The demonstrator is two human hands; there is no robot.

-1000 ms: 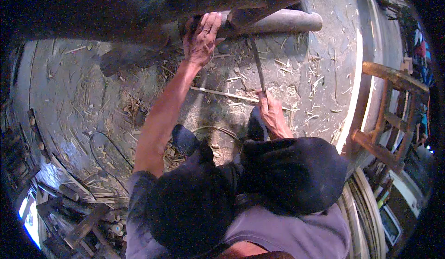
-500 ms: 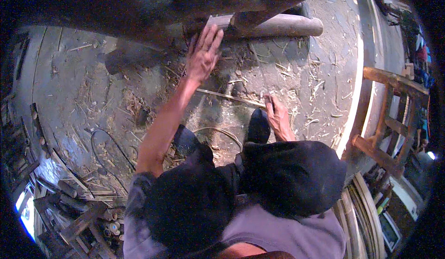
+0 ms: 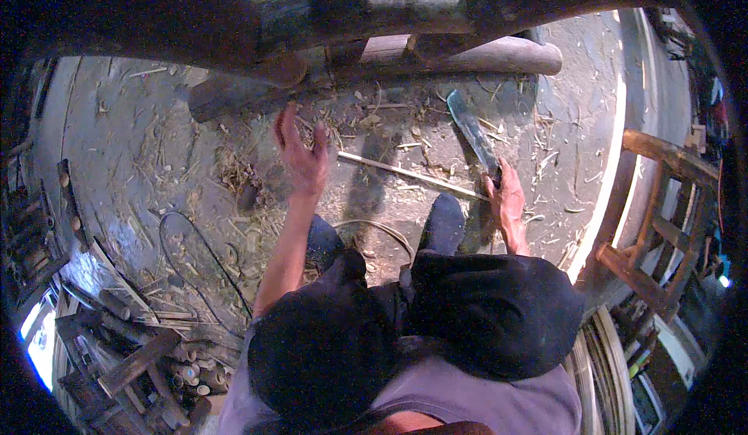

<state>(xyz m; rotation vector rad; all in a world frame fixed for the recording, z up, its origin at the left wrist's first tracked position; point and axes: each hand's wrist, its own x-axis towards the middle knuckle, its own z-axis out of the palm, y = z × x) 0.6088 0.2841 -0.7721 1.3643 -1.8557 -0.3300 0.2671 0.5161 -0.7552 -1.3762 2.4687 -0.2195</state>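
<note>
My right hand (image 3: 509, 201) is closed round the handle end of a knife (image 3: 474, 133) with a long, dark, broad blade. The blade points away and slightly left, above the shavings. A thin pale wood strip (image 3: 405, 172) runs from near my left hand to my right hand; whether the right fingers also grip it I cannot tell. My left hand (image 3: 302, 154) is open and holds nothing, its fingers spread and pointing away, just left of the strip's far end. My dark-covered feet (image 3: 442, 223) stand below the strip.
Thick round poles (image 3: 499, 55) form a frame across the far side. Shavings litter the floor. A wooden frame (image 3: 662, 193) stands at right, with long strips (image 3: 604, 357) below it. Cut wood pieces (image 3: 187, 373) pile up at lower left, near a thin dark loop (image 3: 173, 240).
My left hand has come back toward me from the far pole, slightly left. My right hand has shifted right, and the knife blade now shows plainly. The view has shifted a little.
</note>
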